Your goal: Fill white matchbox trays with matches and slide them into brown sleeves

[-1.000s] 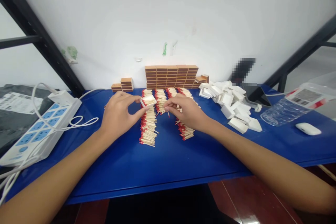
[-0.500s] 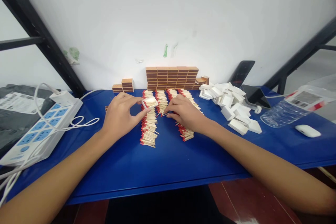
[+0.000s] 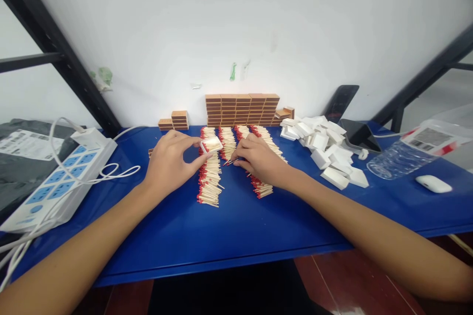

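My left hand [image 3: 170, 161] pinches a white matchbox tray [image 3: 212, 144] between thumb and fingers, tilted, with red-headed matches lying in it. It is held above the leftmost row of loose matches [image 3: 210, 182]. My right hand [image 3: 258, 157] is closed at the near end of the second row of matches [image 3: 227, 143], with a match [image 3: 229, 161] at its fingertips. I cannot tell whether it pinches more than one. Part of the right-hand rows of matches [image 3: 263, 188] is hidden under this hand.
Brown matchbox sleeves [image 3: 242, 110] are stacked against the wall, with a smaller stack [image 3: 180, 119] to the left. White trays [image 3: 328, 147] lie heaped on the right, near a phone [image 3: 342, 102], a plastic bag [image 3: 402, 157] and a white case [image 3: 433, 184]. A power strip [image 3: 61, 184] with cables is left.
My right hand has shifted slightly left and down, and the match at its fingertips shows more clearly. My left hand and its tray have stayed in place.
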`<state>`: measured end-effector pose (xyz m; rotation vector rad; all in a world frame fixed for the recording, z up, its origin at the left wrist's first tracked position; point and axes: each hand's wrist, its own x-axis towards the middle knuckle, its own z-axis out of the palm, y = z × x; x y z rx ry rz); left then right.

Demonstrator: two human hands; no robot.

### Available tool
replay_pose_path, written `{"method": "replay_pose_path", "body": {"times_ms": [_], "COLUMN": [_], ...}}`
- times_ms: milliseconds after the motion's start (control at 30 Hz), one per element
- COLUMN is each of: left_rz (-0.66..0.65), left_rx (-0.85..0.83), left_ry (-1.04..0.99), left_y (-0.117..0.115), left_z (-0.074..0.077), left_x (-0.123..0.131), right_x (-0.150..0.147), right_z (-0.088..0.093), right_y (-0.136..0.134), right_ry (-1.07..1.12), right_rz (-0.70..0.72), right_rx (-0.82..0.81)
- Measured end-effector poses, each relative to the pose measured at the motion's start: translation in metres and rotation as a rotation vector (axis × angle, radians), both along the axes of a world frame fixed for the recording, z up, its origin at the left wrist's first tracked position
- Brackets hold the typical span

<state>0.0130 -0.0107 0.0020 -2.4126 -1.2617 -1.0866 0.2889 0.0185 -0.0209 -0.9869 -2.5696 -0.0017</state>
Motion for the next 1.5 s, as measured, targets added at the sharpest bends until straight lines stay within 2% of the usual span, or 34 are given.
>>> {"method": "replay_pose_path", "body": {"times_ms": [267,567,733,833,933,1033,1200,1333,1500], "left_rz": [-0.007,-0.018,-0.051,-0.136,-0.225,-0.254,-0.160,-0.052,-0.024], "left_rx": [0.011,0.020,0.019,0.010,-0.016,-0.028,-0.001,0.023,0.018], "left_ry": [0.010,0.055,0.073,0.088,0.096,0.099,0.073,0.053,0.040], "left_y": [0.001,0.001,0.002,0.000,-0.004,-0.007,-0.002,0.001,0.002], "left_z": [-0.002,-0.004,-0.006,-0.007,-0.007,-0.008,-0.006,-0.004,-0.003], "left_x": [-0.001,0.000,0.000,0.004,0.010,0.013,0.006,0.001,0.001], "right_x": [-0.002,-0.005,-0.007,-0.012,-0.017,-0.018,-0.009,-0.003,-0.001], "right_z": [0.002,0.010,0.017,0.018,0.015,0.013,0.015,0.011,0.005], "right_y": [-0.006,-0.012,-0.018,-0.023,-0.027,-0.027,-0.020,-0.013,-0.008], "right_ry": [0.000,-0.104,0.109,0.212,0.193,0.167,0.192,0.058,-0.068], "right_rz": [0.014,-0.032,0.016,0.014,0.015,0.029,-0.011,-0.084,-0.110], "right_rx": [-0.053,-0.092,0.020,0.117,0.167,0.176,0.180,0.122,0.023]}}
